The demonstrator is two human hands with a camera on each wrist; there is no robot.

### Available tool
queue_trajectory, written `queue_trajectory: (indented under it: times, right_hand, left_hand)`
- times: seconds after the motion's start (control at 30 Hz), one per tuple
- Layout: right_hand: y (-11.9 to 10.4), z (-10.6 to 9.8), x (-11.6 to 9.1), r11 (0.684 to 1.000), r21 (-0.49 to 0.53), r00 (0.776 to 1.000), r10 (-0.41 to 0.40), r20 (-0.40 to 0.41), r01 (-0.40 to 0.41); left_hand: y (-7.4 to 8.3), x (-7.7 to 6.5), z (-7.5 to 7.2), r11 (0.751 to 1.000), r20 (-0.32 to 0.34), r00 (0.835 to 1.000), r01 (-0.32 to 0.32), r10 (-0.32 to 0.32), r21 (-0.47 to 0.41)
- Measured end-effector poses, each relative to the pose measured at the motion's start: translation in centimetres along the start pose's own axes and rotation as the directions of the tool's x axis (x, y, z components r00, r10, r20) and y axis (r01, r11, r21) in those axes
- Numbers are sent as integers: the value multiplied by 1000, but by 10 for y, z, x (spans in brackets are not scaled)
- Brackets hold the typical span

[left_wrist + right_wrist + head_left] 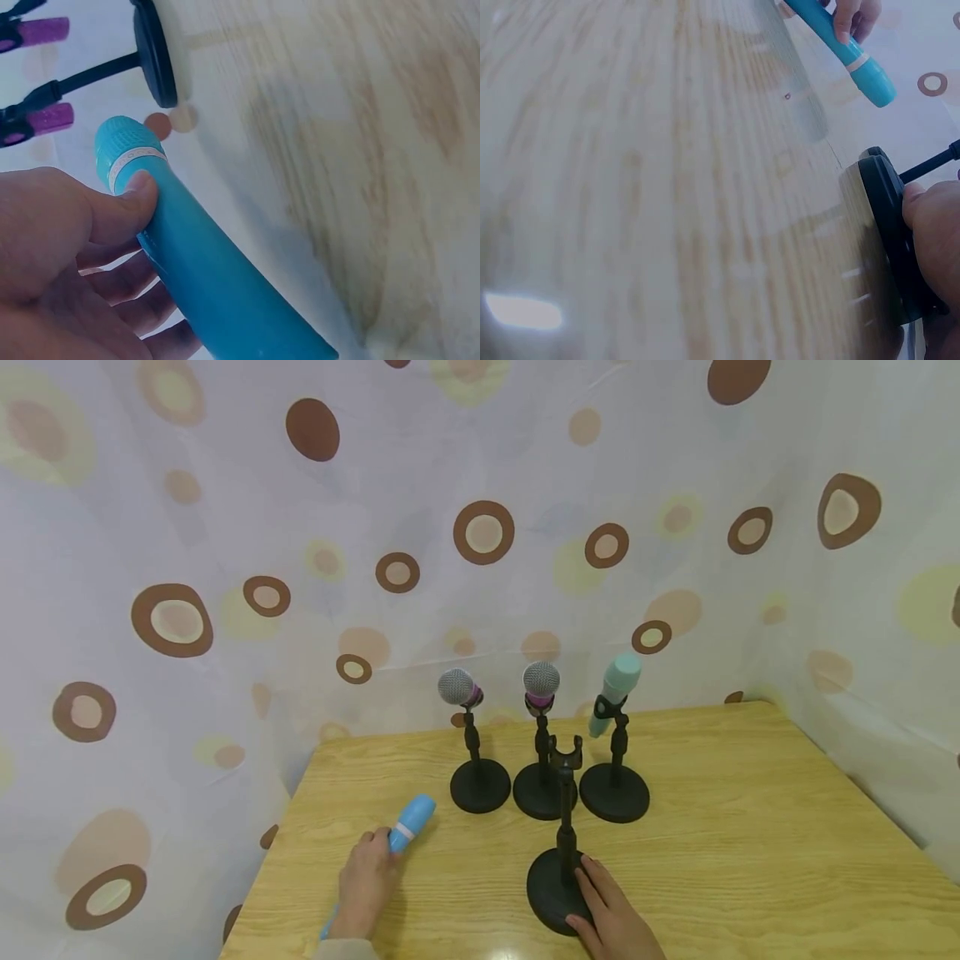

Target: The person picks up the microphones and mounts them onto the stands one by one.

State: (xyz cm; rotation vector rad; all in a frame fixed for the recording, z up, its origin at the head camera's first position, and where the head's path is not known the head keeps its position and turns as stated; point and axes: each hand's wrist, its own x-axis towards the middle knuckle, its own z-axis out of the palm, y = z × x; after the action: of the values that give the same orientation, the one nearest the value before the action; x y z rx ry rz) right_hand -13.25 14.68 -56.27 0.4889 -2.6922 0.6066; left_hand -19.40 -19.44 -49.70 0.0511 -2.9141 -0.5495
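My left hand [367, 877] grips a light blue microphone [415, 817] with a white band below its head, held slanted at the left of the table. In the left wrist view the thumb lies along the microphone [217, 262] just below the band, the other fingers curled behind it. At the front, my right hand [615, 914] holds the edge of the round base of a black microphone stand [551, 893]. This stand is upright and its forked clip [566, 753] is empty. In the right wrist view the base [889, 232] partly hides behind the hand.
Three more black stands stand behind in a row. Two bear silver-headed microphones with purple bodies, the left one [456, 686] and the middle one [541, 678]; the right one carries a mint-green microphone [621, 675]. A patterned curtain [420, 627] backs the wooden table [750, 827].
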Motion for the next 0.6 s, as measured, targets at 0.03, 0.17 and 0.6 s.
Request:
queue_trajectory:
  times: [0.03,0.17,0.6]
  right_hand:
    - [0,0,0,1000,-4,1000,-2,-4,2]
    - [-1,0,0,1000,1,1000,8,-12,-8]
    - [-2,-3,0,997,54,994,58,94,-63]
  left_hand:
    - [2,-1,-1,1000,-18,1000,-16,16,-10]
    - [14,-1,-4,996,-68,996,-61,57,-61]
    - [54,0,-8,954,-154,975,-193,161,-229]
